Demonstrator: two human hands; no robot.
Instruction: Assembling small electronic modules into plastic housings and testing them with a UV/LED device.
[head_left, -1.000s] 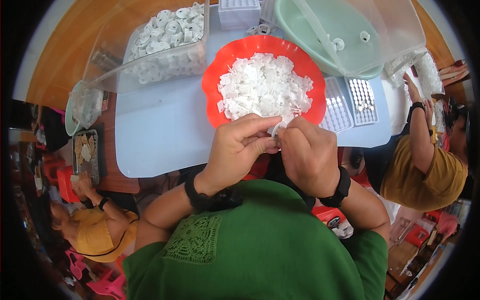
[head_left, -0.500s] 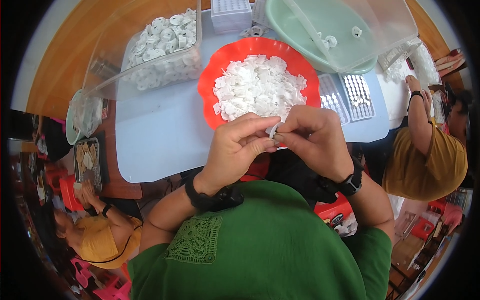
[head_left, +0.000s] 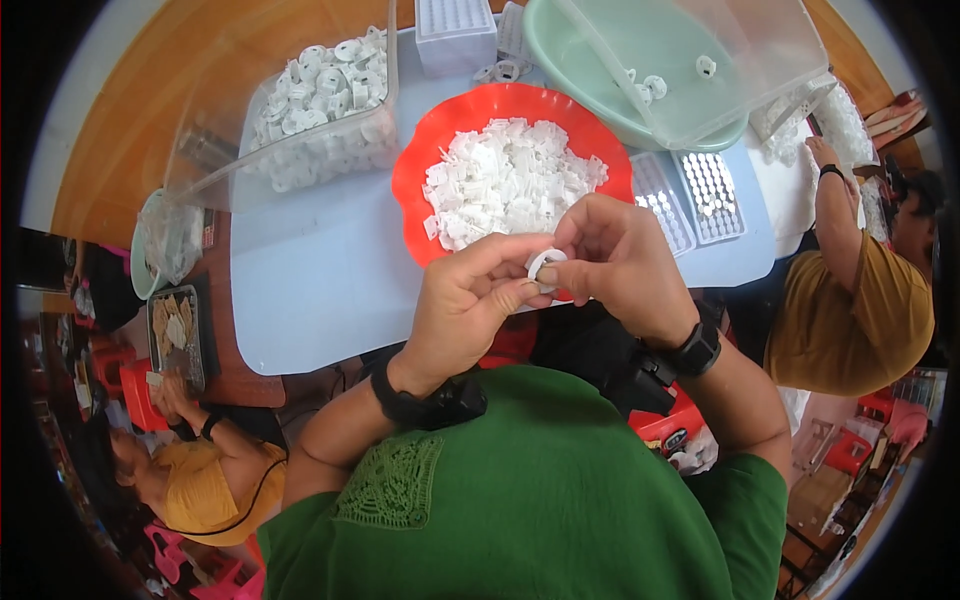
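Note:
Between my two hands, just over the near rim of a red scalloped bowl, is a small round white plastic part with an opening in its face. My left hand pinches it from the left with thumb and fingers. From the right, my right hand presses thumb and forefinger against it. Whether the right fingers also hold a smaller piece is hidden. Heaped in the bowl are many small flat white plastic pieces.
A clear bin of round white parts stands far left. White stacked trays are at the back. A green basin with a few parts, under a clear container, stands back right, near a tray of silvery discs. Co-workers sit at both sides.
The round white part has turned from edge-on so that its open face shows. My right thumb has shifted onto it, and the view has moved slightly.

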